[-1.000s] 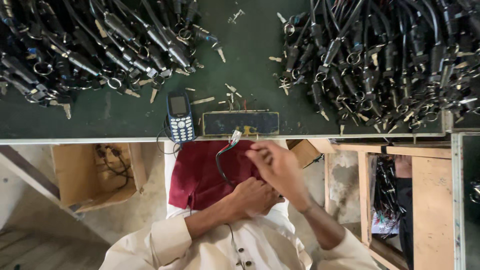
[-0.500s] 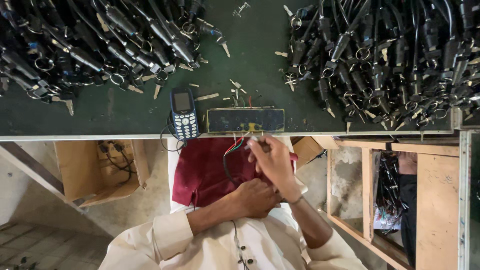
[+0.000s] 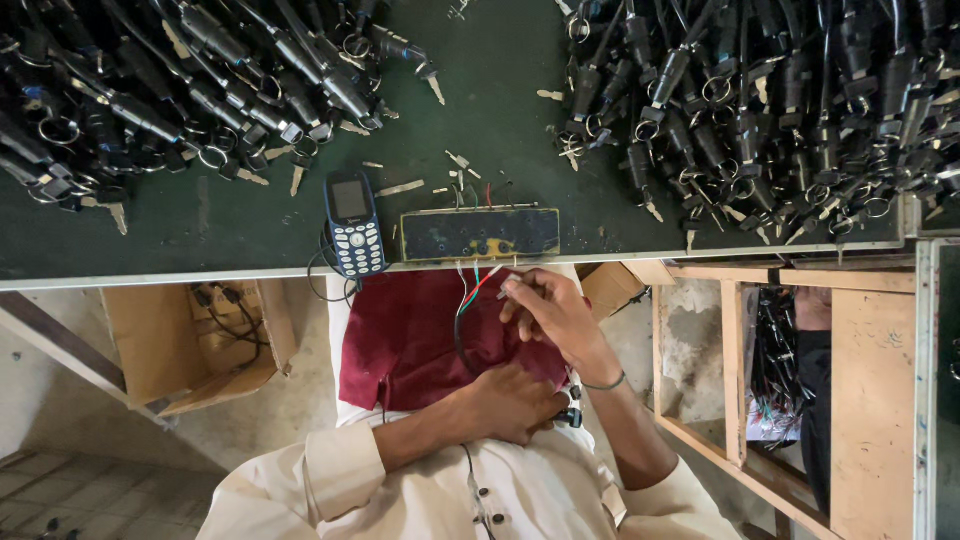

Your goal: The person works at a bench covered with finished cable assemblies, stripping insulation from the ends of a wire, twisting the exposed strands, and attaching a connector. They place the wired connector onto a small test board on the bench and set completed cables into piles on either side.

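My right hand [image 3: 555, 315] pinches the ends of thin red, green and white wires [image 3: 472, 292] just below the table edge, under a dark rectangular box with small sockets [image 3: 480, 235]. Lower down, my left hand [image 3: 510, 400] rests over a maroon cloth [image 3: 400, 340] on my lap, closed around a small black part [image 3: 571, 416] at the other end of the black cable. The cable loops between the two hands.
A dark green table top [image 3: 500, 90] bears two big heaps of black key-switch cables, left [image 3: 180, 90] and right [image 3: 780, 110], loose keys, and a blue keypad phone [image 3: 353, 222]. An open cardboard box [image 3: 190, 340] sits lower left, and a wooden frame with more cables [image 3: 780, 360] at right.
My right hand has shifted slightly up toward the table edge, bringing the wire ends closer to the dark box. My left hand stays in place on my lap.
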### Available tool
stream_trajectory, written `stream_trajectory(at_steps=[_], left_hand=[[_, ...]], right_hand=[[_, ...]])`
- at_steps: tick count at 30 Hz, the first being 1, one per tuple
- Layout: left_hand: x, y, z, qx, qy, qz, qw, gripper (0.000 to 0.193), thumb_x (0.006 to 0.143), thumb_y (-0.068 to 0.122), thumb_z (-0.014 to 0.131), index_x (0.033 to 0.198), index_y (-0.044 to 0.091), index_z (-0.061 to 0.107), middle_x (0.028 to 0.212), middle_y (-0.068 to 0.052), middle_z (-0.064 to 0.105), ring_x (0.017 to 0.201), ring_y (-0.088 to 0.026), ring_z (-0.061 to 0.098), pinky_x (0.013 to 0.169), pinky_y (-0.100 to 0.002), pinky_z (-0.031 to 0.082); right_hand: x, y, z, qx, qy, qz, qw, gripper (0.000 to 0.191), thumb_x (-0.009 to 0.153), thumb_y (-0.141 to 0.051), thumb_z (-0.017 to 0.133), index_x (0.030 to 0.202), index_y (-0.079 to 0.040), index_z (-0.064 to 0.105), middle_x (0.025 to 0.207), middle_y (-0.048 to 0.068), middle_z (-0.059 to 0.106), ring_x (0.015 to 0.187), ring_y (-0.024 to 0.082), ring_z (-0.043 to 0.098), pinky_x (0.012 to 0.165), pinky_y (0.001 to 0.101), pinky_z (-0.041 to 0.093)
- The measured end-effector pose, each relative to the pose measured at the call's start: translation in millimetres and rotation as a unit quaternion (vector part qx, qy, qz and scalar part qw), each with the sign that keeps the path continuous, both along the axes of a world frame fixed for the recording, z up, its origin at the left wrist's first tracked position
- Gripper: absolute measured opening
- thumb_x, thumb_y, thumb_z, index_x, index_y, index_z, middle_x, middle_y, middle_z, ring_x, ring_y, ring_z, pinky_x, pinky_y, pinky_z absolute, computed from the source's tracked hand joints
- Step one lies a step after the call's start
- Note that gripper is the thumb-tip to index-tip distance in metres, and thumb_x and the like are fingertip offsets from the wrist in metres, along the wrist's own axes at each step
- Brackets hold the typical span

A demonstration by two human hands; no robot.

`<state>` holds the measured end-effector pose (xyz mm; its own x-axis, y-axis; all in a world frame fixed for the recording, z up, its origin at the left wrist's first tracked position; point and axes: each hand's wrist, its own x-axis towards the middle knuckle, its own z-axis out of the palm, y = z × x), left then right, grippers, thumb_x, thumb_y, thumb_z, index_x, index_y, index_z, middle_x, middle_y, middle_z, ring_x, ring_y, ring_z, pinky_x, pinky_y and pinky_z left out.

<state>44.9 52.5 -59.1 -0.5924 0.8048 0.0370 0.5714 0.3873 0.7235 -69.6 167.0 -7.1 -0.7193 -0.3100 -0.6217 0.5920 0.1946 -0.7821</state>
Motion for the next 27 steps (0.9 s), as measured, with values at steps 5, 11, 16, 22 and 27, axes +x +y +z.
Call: stream_trajectory(at_steps=[5, 11, 16, 22, 27], left_hand=[[-10, -2, 17, -0.042, -0.034, -0.047, 0.997, 0.036, 0.082, 0.024, 0.074, 0.115, 0.011, 0.068, 0.095, -0.015, 0.072, 0.079, -0.039, 0.072, 0.069, -0.052, 0.057], [-7, -8, 26, -0.067, -0.029, -0.04, 0.997, 0.036, 0.084, 0.024, 0.071, 0.118, 0.012, 0.068, 0.099, -0.013, 0.073, 0.086, -0.038, 0.073, 0.075, -0.05, 0.058], [-9, -6, 24, -0.064, -0.054, -0.05, 0.995, 0.043, 0.076, 0.024, 0.075, 0.116, 0.011, 0.067, 0.101, -0.014, 0.072, 0.088, -0.039, 0.072, 0.077, -0.051, 0.057], [-8, -4, 26, -0.057, -0.016, -0.044, 0.997, 0.047, 0.076, 0.027, 0.079, 0.117, 0.008, 0.065, 0.1, -0.014, 0.072, 0.086, -0.039, 0.072, 0.075, -0.051, 0.056], [-2, -4, 30, -0.047, 0.034, -0.039, 0.998, 0.046, 0.076, 0.026, 0.079, 0.116, 0.007, 0.064, 0.092, -0.011, 0.073, 0.085, -0.032, 0.074, 0.069, -0.045, 0.057]], right_hand=[[-2, -7, -3, 0.002, 0.015, 0.001, 1.0, 0.029, 0.097, -0.031, 0.068, 0.093, -0.002, 0.069, 0.076, 0.007, 0.074, 0.049, 0.007, 0.059, 0.044, 0.0216, 0.041], [-3, -5, 3, 0.011, 0.048, 0.0, 0.999, 0.028, 0.095, -0.028, 0.071, 0.089, 0.0, 0.071, 0.071, 0.007, 0.073, 0.046, 0.008, 0.057, 0.04, 0.022, 0.037], [-9, -7, -3, 0.008, 0.056, -0.007, 0.998, 0.028, 0.095, -0.026, 0.072, 0.089, 0.001, 0.071, 0.069, 0.008, 0.072, 0.045, 0.008, 0.058, 0.04, 0.0228, 0.041], [-9, -6, -11, -0.025, 0.058, -0.035, 0.997, 0.026, 0.097, -0.024, 0.069, 0.092, 0.002, 0.07, 0.074, 0.009, 0.074, 0.046, 0.009, 0.059, 0.04, 0.0233, 0.042], [-6, -3, -15, 0.005, 0.073, -0.051, 0.996, 0.026, 0.1, -0.024, 0.065, 0.096, 0.001, 0.069, 0.082, 0.008, 0.078, 0.05, 0.008, 0.061, 0.044, 0.0223, 0.045]])
